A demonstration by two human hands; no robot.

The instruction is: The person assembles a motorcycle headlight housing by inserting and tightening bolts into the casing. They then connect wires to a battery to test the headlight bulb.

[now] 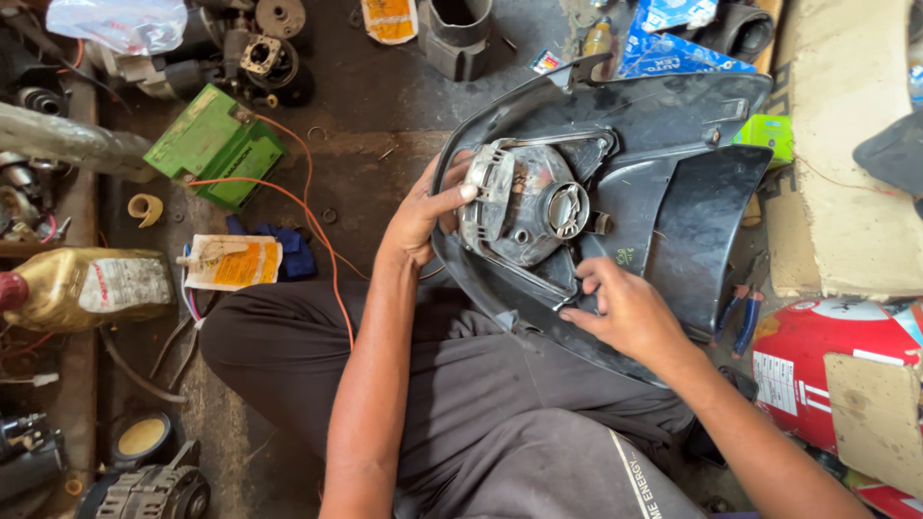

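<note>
Your left hand (423, 216) grips the black fairing (673, 183) edge at frame centre, steadying it on your lap; thumb on the headlight housing (524, 207). Right hand (625, 308) pinches a small fastener just below; can't tell which.

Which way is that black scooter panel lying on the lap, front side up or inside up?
Inside up: the black panel shows its hollow back, with the grey headlight housing and round bulb socket facing the camera.

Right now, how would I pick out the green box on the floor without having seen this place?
Start from the large black plastic fairing on the person's lap, held by the left hand, and look across the floor to its left. The green box lies there, flat-topped and rectangular, with thin orange wires trailing from it; nothing near it is bright green.
</note>
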